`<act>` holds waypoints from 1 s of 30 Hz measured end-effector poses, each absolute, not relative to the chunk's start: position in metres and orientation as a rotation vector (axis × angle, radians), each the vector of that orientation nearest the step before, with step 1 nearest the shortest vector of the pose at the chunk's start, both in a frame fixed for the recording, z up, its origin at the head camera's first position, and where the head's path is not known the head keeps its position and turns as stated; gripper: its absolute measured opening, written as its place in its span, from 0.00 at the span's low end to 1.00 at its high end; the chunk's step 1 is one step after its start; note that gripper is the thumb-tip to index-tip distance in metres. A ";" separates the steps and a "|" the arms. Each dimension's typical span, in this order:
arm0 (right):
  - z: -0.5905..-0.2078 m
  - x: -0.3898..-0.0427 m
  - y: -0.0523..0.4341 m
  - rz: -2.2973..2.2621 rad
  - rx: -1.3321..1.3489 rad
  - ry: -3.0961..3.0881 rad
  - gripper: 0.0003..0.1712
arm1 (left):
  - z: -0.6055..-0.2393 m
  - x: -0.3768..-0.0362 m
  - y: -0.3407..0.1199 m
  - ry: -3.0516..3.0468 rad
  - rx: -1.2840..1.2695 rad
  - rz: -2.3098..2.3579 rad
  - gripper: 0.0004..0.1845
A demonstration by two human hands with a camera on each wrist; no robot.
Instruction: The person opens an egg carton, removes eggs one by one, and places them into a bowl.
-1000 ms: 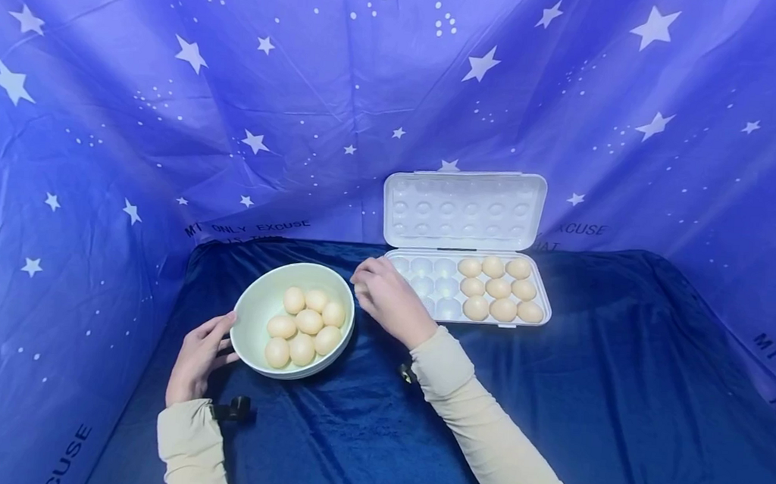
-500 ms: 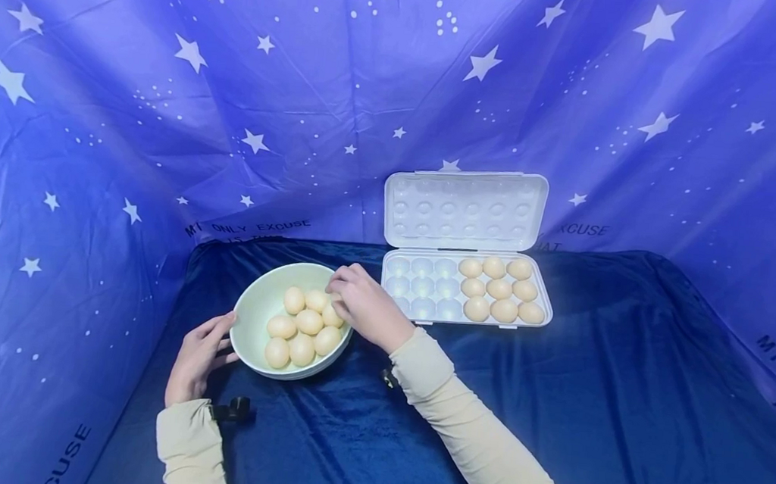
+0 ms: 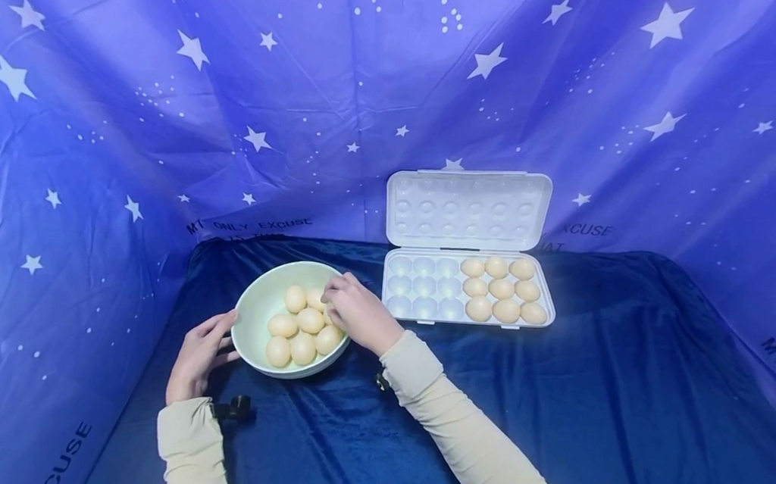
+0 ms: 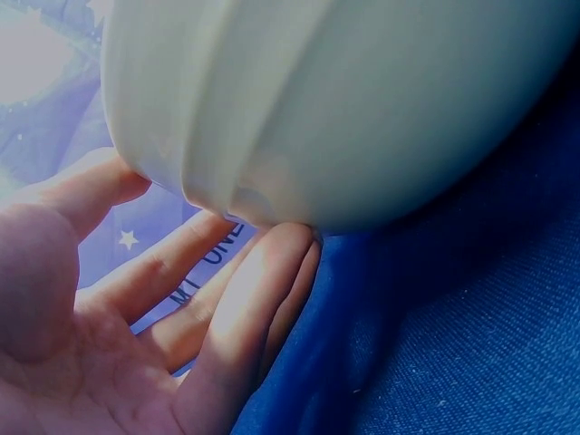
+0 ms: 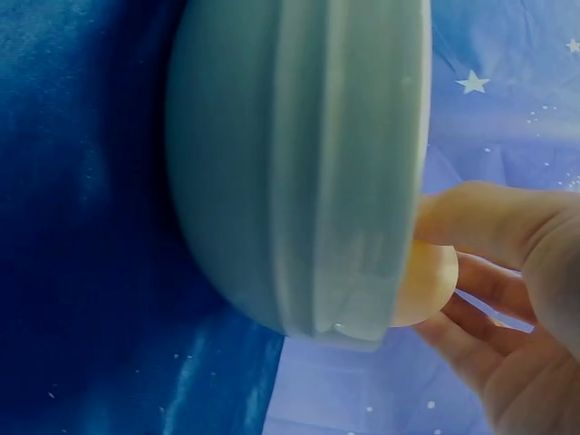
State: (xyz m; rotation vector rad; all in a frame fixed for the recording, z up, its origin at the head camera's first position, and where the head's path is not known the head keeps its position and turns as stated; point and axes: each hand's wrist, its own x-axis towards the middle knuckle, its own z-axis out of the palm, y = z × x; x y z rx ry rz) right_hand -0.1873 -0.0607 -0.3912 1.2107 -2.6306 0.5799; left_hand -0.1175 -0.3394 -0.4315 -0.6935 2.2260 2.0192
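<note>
A pale green bowl with several eggs in it sits left of centre on the blue cloth. At its left side, my left hand holds the bowl, thumb near the rim and the other fingers against the outer wall lower down, as the left wrist view shows. My right hand is over the bowl's right rim. In the right wrist view it pinches an egg between thumb and fingers, right at the rim. Behind to the right lies a white egg carton with its lid up; eggs fill its right half, and the left half's cups are bare.
Dark blue cloth covers the table. A purple curtain with white stars hangs close behind and at both sides. The raised carton lid stands near the back curtain. Black wrist mounts stick out from the sleeves.
My right hand has moved left from beside the carton to over the bowl's right rim. My left hand keeps its place on the bowl. The carton's eggs look the same.
</note>
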 end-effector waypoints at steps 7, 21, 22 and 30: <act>-0.400 -0.189 -0.065 0.583 1.218 -2.637 0.08 | -0.431 -0.117 -0.340 2.231 -0.689 2.015 0.37; -0.408 -0.191 -0.072 0.465 1.221 -2.711 0.07 | -0.431 -0.119 -0.339 2.205 -0.694 2.049 0.34; -0.409 -0.191 -0.073 0.463 1.223 -2.716 0.07 | -0.431 -0.119 -0.339 2.203 -0.697 2.049 0.35; -0.408 -0.191 -0.074 0.472 1.238 -2.714 0.08 | -0.432 -0.118 -0.340 2.214 -0.692 2.030 0.35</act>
